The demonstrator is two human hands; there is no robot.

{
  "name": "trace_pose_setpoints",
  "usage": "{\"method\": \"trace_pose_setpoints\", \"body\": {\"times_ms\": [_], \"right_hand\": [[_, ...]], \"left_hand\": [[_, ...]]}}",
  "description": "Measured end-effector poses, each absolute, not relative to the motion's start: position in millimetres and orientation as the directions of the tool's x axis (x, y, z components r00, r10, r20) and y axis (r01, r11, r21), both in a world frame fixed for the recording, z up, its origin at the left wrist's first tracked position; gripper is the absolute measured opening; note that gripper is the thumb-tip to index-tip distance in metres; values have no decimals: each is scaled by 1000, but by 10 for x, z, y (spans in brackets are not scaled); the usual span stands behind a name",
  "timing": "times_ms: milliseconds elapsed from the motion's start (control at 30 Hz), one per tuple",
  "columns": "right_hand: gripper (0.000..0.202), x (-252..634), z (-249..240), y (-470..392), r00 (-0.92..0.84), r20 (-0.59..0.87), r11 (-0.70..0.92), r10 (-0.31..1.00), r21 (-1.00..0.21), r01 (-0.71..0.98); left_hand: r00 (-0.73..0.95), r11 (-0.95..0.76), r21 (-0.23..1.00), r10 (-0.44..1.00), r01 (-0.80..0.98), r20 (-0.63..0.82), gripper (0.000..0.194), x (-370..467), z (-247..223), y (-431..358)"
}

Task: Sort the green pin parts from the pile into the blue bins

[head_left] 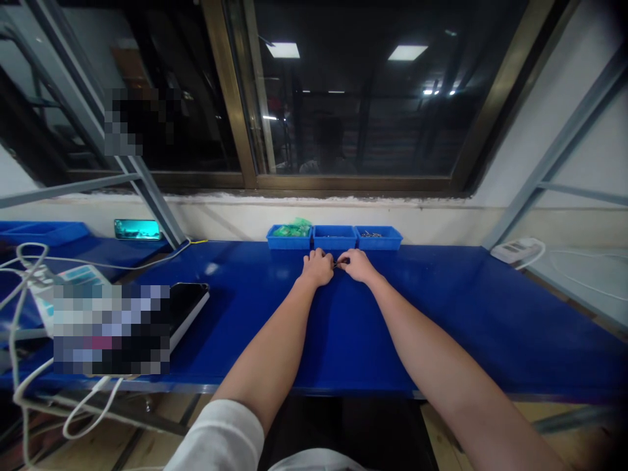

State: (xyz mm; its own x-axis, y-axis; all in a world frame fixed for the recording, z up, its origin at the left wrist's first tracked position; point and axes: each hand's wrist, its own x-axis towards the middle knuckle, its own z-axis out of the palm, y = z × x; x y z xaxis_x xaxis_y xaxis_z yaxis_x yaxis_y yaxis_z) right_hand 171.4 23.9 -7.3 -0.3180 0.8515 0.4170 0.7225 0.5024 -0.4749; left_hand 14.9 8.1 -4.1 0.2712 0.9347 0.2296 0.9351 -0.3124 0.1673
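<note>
My left hand (318, 267) and my right hand (358, 265) are close together over the far part of the blue tabletop (353, 333). Both have their fingers closed around something small and dark between them, too small to name. Just beyond my hands, three blue bins stand side by side against the wall. Green plastic bags (293, 229) fill the left bin (289, 243). In the right bin (385, 243) lie several small metal pieces (370, 234). The middle bin (335, 243) sits directly behind my hands, and its contents are hard to make out.
On the left are a dark-topped device (189, 304), partly blurred out, and loose white cables (19, 327). A lit phone (137, 229) leans at the back left. A white power strip (518, 249) lies at the right, near a grey metal post (554, 150). A window spans the back.
</note>
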Motion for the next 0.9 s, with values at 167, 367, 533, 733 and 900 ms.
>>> {"method": "trace_pose_setpoints", "body": {"times_ms": [167, 367, 533, 733, 900], "right_hand": [[12, 1715, -94, 240, -194, 498, 475, 845, -531, 702], [19, 1721, -50, 192, -224, 423, 475, 878, -708, 523], [19, 1745, -14, 188, -224, 403, 459, 888, -730, 507], [25, 1732, 0, 191, -161, 385, 416, 909, -862, 288], [23, 1735, 34, 158, -165, 305, 327, 938, -936, 132]], "left_hand": [[257, -315, 200, 928, 928, 271, 25, 175, -17, 59], [285, -392, 237, 878, 889, 385, 20, 158, 57, 7], [295, -439, 338, 868, 833, 401, 16, 122, 106, -1], [253, -445, 425, 864, 788, 436, 14, 85, 104, 52], [270, -471, 469, 860, 747, 433, 16, 74, 117, 44]]}}
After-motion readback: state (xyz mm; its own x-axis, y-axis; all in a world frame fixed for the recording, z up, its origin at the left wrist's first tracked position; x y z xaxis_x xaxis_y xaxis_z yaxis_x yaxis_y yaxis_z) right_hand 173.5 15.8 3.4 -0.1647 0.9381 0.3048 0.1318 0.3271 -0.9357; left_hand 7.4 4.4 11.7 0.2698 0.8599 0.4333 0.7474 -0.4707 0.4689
